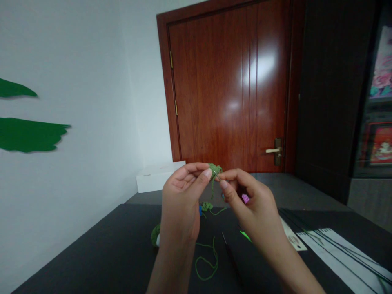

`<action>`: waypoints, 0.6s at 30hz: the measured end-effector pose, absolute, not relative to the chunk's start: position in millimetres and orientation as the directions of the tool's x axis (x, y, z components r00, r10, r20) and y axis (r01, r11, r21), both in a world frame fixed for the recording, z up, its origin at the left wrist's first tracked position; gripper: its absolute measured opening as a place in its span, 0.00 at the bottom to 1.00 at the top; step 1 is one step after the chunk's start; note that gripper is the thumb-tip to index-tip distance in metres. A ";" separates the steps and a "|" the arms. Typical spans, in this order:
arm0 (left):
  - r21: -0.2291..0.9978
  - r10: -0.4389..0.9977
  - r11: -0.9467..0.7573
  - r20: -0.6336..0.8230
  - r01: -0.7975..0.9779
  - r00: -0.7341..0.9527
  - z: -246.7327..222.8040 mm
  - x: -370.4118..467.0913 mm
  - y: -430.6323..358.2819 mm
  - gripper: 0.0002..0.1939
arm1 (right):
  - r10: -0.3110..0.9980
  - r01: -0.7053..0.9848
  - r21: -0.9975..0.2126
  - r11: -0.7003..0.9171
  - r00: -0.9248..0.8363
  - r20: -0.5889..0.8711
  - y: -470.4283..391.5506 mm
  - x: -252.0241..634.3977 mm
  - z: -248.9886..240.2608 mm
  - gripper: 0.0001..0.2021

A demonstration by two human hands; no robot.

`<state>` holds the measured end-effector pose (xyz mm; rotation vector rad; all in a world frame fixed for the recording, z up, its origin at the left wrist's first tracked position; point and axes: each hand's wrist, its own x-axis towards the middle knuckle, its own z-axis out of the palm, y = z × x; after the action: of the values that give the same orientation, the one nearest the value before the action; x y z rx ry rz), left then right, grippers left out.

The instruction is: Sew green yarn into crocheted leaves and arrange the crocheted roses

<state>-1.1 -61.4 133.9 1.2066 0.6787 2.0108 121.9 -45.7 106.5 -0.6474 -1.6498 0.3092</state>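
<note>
My left hand (183, 196) pinches a small green crocheted piece (215, 168) between thumb and fingertips, raised above the table. A short yarn tail hangs below it. My right hand (252, 198) is closed on a thin metal needle (217, 177), whose tip meets the piece; its exact kind is hard to make out. Beneath my hands, a crochet hook (224, 239) with a dark handle lies on the black table. A loop of green yarn (206, 279) lies left of the hook. Another green crocheted piece (206, 206) rests farther back.
Partly behind my left forearm sits a green yarn ball (155, 234). A white box (151, 178) stands at the back left by the wall. White sheets (343, 255) with long dark green stems (352, 257) lie at the right. A purple item (245, 198) shows behind my right hand.
</note>
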 end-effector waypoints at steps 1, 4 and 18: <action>0.723 0.774 -0.628 0.541 -0.289 -0.327 133.9 -1.1 -61.4 0.08 | 0.576 0.231 -0.550 0.803 -0.062 0.815 -45.6 121.1 106.4 0.06; 0.722 0.774 -0.629 0.548 -0.288 -0.316 133.9 -1.1 -61.2 0.08 | 0.587 0.208 -0.567 0.797 -0.050 0.808 -44.4 118.7 105.6 0.07; 0.705 0.750 -0.656 0.569 -0.269 -0.337 132.1 0.0 -58.7 0.08 | 0.619 0.117 -0.612 0.782 -0.039 0.784 -41.8 114.0 105.6 0.08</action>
<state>0.0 -58.7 132.1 1.2387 0.6659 2.0349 114.0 -41.8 105.6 -0.6049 -1.5822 0.4471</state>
